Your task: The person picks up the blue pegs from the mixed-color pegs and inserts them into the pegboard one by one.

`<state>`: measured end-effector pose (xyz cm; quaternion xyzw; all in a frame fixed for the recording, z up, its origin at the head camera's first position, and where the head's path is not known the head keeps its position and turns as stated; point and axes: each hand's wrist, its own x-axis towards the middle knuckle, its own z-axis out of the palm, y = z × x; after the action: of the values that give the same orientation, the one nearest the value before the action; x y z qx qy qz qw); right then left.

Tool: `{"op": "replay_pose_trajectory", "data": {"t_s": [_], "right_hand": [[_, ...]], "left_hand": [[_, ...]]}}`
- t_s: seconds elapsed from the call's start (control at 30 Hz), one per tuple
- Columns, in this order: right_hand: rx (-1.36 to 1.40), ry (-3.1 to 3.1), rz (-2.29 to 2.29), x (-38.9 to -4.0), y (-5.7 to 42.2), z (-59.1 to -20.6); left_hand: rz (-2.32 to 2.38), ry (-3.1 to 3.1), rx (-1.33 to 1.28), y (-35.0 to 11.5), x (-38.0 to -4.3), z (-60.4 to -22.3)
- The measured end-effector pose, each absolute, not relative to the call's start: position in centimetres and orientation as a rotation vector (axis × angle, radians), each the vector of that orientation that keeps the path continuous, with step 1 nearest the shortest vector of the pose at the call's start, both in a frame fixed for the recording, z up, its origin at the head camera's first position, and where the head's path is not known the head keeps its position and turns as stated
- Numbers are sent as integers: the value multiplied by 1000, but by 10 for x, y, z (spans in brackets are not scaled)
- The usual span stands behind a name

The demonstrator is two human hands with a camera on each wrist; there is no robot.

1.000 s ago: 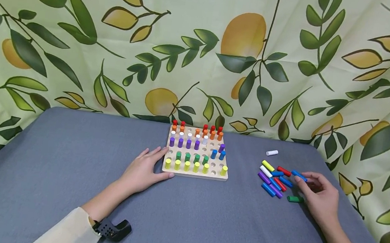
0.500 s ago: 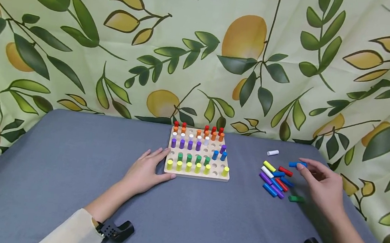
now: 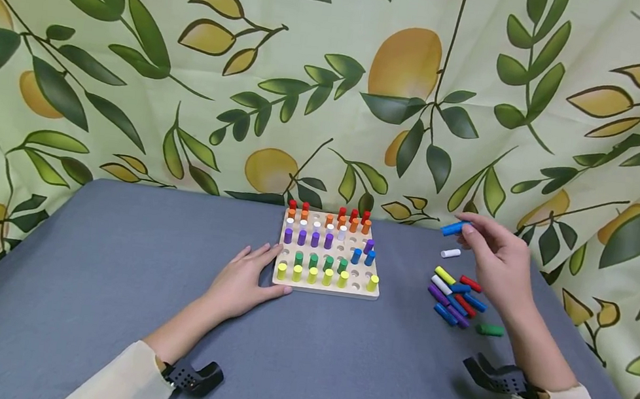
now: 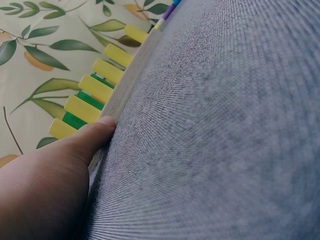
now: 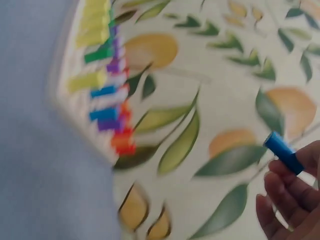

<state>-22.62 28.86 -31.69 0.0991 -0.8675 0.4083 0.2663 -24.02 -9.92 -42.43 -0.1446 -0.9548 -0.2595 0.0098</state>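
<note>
A wooden pegboard stands on the table with rows of red, orange, white, purple, blue, green and yellow pegs, some holes bare. At its left side rests my left hand, fingers extended along the edge; in the left wrist view the thumb touches the board's front edge. My right hand is raised at the right, pinching a blue peg between thumb and fingers. The right wrist view shows this blue peg sticking out from the fingertips, apart from the board.
Below the right hand lies a pile of loose pegs, among them a yellow peg, a red peg and a green peg. A single white peg lies behind them. A leaf-patterned cloth hangs behind the table.
My right hand has lifted the blue peg from beside the pile and carried it up and to the left. The left hand stays at the board.
</note>
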Motion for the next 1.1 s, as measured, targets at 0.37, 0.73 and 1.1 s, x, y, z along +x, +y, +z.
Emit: {"op": "replay_pose_trajectory", "data": {"t_s": [0.37,0.73,1.1], "right_hand": [[468,-2392,1108,-244,217,-294],[635,-2427,925,-253,190,-305],[783,-2643,898,-267,188,-338]], "left_hand": [[-813,-2987,-434,-103,-237,-427],[-823,-2979,-430,-103,-237,-427],[-808,-2968,-477,-101,-240,-430]]}}
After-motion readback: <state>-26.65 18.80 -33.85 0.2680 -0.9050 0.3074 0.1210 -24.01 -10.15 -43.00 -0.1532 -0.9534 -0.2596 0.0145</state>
